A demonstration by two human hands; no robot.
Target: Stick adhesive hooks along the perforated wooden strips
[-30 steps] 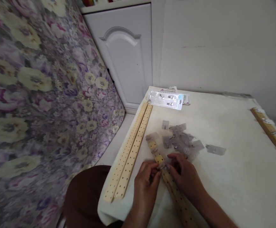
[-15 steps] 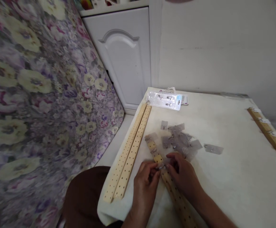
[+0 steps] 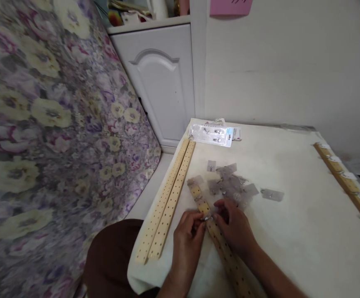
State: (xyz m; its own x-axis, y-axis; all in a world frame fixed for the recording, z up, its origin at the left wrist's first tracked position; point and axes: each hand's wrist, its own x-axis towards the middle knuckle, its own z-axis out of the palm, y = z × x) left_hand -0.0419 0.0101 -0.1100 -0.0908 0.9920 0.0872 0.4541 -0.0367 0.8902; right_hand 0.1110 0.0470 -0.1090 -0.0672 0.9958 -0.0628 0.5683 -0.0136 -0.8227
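Note:
A tan strip with rows of holes point(image 3: 226, 254) lies slanting across the table between my hands. Clear patches with metal hooks sit along its far end. My left hand point(image 3: 186, 236) pinches one edge of a clear adhesive hook point(image 3: 207, 217) laid across the strip. From the other side, my right hand point(image 3: 234, 225) has its thumb and curled fingers at the opposite edge of that hook; its fingertips are partly hidden. Just beyond the hands is a loose pile of clear adhesive hooks point(image 3: 229, 182), with a single hook point(image 3: 272, 194) lying apart to the right.
Two more perforated strips point(image 3: 172, 194) lie along the table's left edge. Hook packaging point(image 3: 212, 134) rests at the back. A strip with white-tabbed hooks point(image 3: 347, 182) lies at the right. Beyond the table stand a white cabinet point(image 3: 158, 82) and a floral curtain point(image 3: 58, 124).
The view has tilted up slightly, bringing a pink paper on the wall into sight. Both hands stay at the same hook on the strip with only slight finger movement.

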